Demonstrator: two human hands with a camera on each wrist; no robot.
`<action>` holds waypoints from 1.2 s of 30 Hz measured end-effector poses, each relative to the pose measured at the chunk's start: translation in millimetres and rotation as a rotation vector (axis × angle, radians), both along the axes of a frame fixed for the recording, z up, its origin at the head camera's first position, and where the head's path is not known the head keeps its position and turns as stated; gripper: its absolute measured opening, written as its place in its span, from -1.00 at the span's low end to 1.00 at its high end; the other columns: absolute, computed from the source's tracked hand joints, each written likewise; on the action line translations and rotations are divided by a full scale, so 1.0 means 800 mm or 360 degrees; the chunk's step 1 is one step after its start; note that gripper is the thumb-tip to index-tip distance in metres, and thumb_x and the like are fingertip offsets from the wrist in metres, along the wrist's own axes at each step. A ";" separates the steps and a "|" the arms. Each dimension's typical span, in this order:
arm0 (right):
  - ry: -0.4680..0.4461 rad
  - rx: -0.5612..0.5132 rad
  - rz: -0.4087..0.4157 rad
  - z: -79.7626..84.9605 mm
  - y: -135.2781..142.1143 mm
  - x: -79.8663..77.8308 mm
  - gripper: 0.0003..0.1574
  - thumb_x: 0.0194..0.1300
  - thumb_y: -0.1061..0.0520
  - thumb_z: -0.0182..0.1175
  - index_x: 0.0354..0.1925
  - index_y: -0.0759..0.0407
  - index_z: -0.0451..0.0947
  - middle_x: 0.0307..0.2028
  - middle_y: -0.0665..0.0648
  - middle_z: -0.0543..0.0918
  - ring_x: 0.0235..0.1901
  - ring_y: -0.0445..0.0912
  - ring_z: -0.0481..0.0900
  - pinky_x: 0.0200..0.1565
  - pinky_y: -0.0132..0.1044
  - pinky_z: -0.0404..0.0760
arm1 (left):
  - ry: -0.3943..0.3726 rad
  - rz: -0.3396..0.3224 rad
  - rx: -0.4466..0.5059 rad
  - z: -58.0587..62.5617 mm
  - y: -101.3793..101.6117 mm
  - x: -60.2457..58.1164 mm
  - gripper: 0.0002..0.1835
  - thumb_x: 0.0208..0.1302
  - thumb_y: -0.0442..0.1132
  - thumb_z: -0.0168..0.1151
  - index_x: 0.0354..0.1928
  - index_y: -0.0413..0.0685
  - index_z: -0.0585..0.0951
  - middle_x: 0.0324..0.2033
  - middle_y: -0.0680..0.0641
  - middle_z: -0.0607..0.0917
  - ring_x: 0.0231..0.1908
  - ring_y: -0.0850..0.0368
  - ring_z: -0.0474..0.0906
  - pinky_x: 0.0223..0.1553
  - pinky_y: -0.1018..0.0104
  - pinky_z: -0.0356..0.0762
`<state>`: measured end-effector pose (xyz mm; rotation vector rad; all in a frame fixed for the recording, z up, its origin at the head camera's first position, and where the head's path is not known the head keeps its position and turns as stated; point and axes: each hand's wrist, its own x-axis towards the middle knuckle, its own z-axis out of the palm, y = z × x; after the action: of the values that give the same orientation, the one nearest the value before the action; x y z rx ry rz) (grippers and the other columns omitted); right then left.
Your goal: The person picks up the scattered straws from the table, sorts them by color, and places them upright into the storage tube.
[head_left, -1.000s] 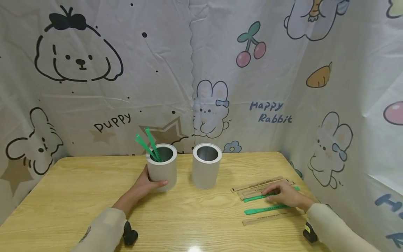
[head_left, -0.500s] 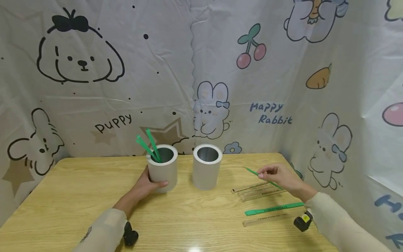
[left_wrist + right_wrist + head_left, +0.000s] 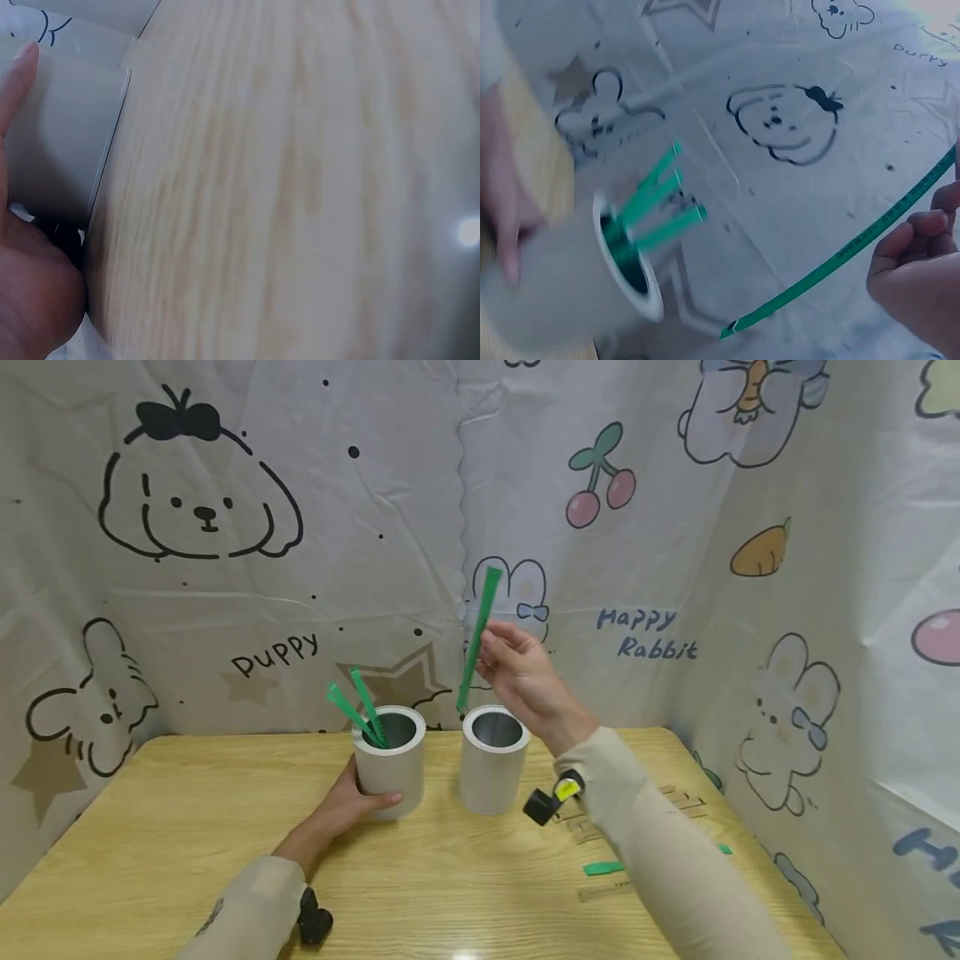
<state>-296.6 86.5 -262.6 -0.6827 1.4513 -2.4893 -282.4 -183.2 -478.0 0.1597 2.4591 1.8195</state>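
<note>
My left hand [image 3: 351, 800] grips the left white cylindrical holder [image 3: 392, 781], its thumb across the front and the other fingers hidden behind. Green wrapped straws [image 3: 365, 697] lean out of that holder's mouth; in the right wrist view [image 3: 656, 201] three green ends stick out. Raised above the table, my right hand [image 3: 525, 677] pinches a slim green wrapped straw [image 3: 480, 631] between thumb and fingers. Its lower end hangs just above and left of the mouth of the second white holder [image 3: 491, 781], where no straw shows above the rim.
On the table's right side lie several brown paper-wrapped straws [image 3: 588, 831] and a green one [image 3: 602, 867], partly hidden by my right sleeve. A patterned cloth [image 3: 420, 527] hangs behind the table [image 3: 225, 793] and along its right side.
My right hand has picked up a green wrapped straw from the right-hand row, lifted it, and carried it left, turning it nearly upright. The left hand stays on its holder.
</note>
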 end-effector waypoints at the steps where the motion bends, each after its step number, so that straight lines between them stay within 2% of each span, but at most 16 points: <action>1: -0.0011 -0.0043 0.0006 -0.001 -0.020 -0.004 -0.80 0.33 0.18 0.24 -0.34 -0.11 0.72 -0.39 -0.13 0.68 -0.34 -0.24 0.50 -0.08 -0.37 0.48 | 0.0004 0.0001 0.0005 0.000 0.000 0.000 0.14 0.17 -0.13 0.49 0.58 -0.14 -0.10 0.49 -0.32 0.20 0.48 -0.31 0.17 0.51 -0.24 0.12; 4: -0.0078 -0.0105 -0.0030 -0.011 -0.077 -0.016 -0.57 0.48 0.28 0.09 -0.40 -0.16 0.71 -0.43 -0.17 0.67 -0.39 -0.27 0.50 -0.12 -0.38 0.44 | 0.0007 -0.0005 0.0015 0.001 0.000 0.000 0.12 0.18 -0.13 0.48 0.58 -0.14 -0.08 0.48 -0.31 0.22 0.48 -0.30 0.18 0.50 -0.23 0.13; 6: -0.0133 -0.0046 -0.0075 -0.026 -0.108 -0.022 -0.54 0.52 0.31 0.04 -0.38 -0.14 0.71 -0.43 -0.18 0.65 -0.40 -0.28 0.49 -0.16 -0.40 0.43 | 0.0011 -0.0010 0.0009 0.001 -0.001 0.000 0.11 0.19 -0.12 0.48 0.57 -0.14 -0.08 0.48 -0.31 0.23 0.47 -0.30 0.19 0.50 -0.22 0.15; 8: -0.0173 0.0111 -0.0121 -0.045 -0.127 -0.025 -0.67 0.51 0.28 0.08 -0.24 -0.02 0.73 -0.40 -0.18 0.64 -0.39 -0.26 0.47 -0.19 -0.40 0.42 | 0.0009 -0.0006 -0.0004 0.001 0.001 0.000 0.11 0.19 -0.10 0.48 0.57 -0.13 -0.07 0.48 -0.30 0.24 0.47 -0.29 0.20 0.49 -0.22 0.16; 10: -0.0162 0.0355 -0.0166 -0.064 -0.134 -0.026 -0.78 0.49 0.21 0.14 -0.06 0.09 0.72 -0.30 -0.16 0.65 -0.30 -0.25 0.48 -0.17 -0.39 0.44 | 0.0013 -0.0007 -0.0007 0.000 0.001 -0.002 0.11 0.19 -0.09 0.48 0.57 -0.10 -0.08 0.48 -0.29 0.23 0.47 -0.29 0.20 0.49 -0.23 0.16; 13: -0.0065 0.0715 -0.0213 -0.083 -0.122 -0.023 -0.63 0.49 0.10 0.18 0.17 0.20 0.63 -0.06 -0.02 0.70 -0.14 -0.22 0.49 -0.07 -0.32 0.48 | 0.0033 -0.0015 -0.0012 -0.001 0.000 -0.003 0.12 0.20 -0.10 0.48 0.58 -0.09 -0.09 0.48 -0.29 0.22 0.47 -0.29 0.19 0.49 -0.25 0.15; 14: -0.0018 0.0806 -0.0232 -0.085 -0.113 -0.022 -0.60 0.48 0.07 0.19 0.19 0.20 0.61 0.01 0.03 0.70 -0.09 -0.21 0.51 -0.05 -0.30 0.50 | 0.0040 -0.0024 0.0000 -0.002 -0.001 -0.004 0.12 0.20 -0.12 0.48 0.58 -0.09 -0.10 0.49 -0.29 0.21 0.47 -0.29 0.18 0.49 -0.25 0.15; 18: 0.0194 0.1052 -0.0219 -0.083 -0.055 -0.010 -0.59 0.49 0.06 0.17 0.20 0.22 0.60 0.18 0.21 0.65 0.00 -0.20 0.54 0.09 -0.26 0.54 | 0.0047 -0.0032 0.0022 -0.004 0.000 -0.006 0.13 0.19 -0.15 0.48 0.59 -0.11 -0.10 0.49 -0.30 0.21 0.48 -0.30 0.18 0.49 -0.23 0.15; 21: 0.0310 0.1173 -0.0134 -0.085 0.005 0.004 -0.60 0.50 0.13 0.16 0.19 0.31 0.57 0.20 0.29 0.62 0.02 -0.21 0.57 0.14 -0.28 0.55 | 0.0025 -0.0027 0.0027 -0.003 0.000 -0.006 0.15 0.18 -0.15 0.49 0.59 -0.11 -0.12 0.50 -0.30 0.19 0.49 -0.29 0.16 0.50 -0.23 0.13; 24: 0.0358 0.1262 -0.0069 -0.096 0.069 0.019 -0.58 0.48 0.19 0.16 0.18 0.42 0.53 0.14 0.34 0.62 0.00 -0.17 0.60 0.12 -0.31 0.57 | 0.0014 -0.0024 0.0028 -0.001 0.000 -0.005 0.17 0.18 -0.14 0.49 0.60 -0.11 -0.15 0.52 -0.31 0.16 0.50 -0.30 0.13 0.51 -0.25 0.09; 26: 0.0368 0.1328 -0.0043 -0.108 0.112 0.026 -0.56 0.47 0.19 0.18 0.19 0.45 0.51 0.05 0.28 0.64 -0.04 -0.15 0.60 0.09 -0.34 0.59 | 0.0015 -0.0026 0.0030 -0.001 0.000 -0.006 0.17 0.18 -0.14 0.49 0.60 -0.11 -0.15 0.52 -0.31 0.15 0.51 -0.30 0.12 0.52 -0.25 0.08; 29: 0.0360 0.1500 -0.0023 -0.134 0.176 0.035 -0.53 0.47 0.12 0.19 0.20 0.40 0.53 0.02 0.13 0.63 -0.05 -0.18 0.58 0.05 -0.38 0.60 | 0.0013 -0.0038 0.0035 -0.002 0.000 -0.007 0.17 0.18 -0.13 0.49 0.60 -0.11 -0.14 0.52 -0.31 0.16 0.51 -0.30 0.12 0.52 -0.25 0.07; 33: 0.0306 0.1685 0.0044 -0.174 0.253 0.042 -0.51 0.48 0.09 0.19 0.22 0.38 0.52 0.12 0.32 0.60 -0.09 -0.21 0.55 -0.03 -0.29 0.64 | 0.0000 -0.0034 0.0023 -0.005 -0.001 -0.008 0.18 0.17 -0.10 0.50 0.60 -0.11 -0.14 0.52 -0.31 0.15 0.51 -0.30 0.11 0.52 -0.25 0.07; 36: 0.0253 0.1748 0.0079 -0.201 0.301 0.043 -0.51 0.46 0.12 0.21 0.21 0.41 0.53 0.13 0.48 0.55 -0.13 -0.21 0.54 -0.10 -0.26 0.65 | 0.0001 -0.0019 0.0011 -0.009 -0.001 -0.008 0.18 0.17 -0.09 0.51 0.60 -0.11 -0.14 0.51 -0.31 0.16 0.50 -0.31 0.12 0.52 -0.25 0.07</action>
<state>-262.4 327.6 -423.5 -0.6299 2.4104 -1.2368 -289.1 -184.2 -485.0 0.1753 2.4473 1.8240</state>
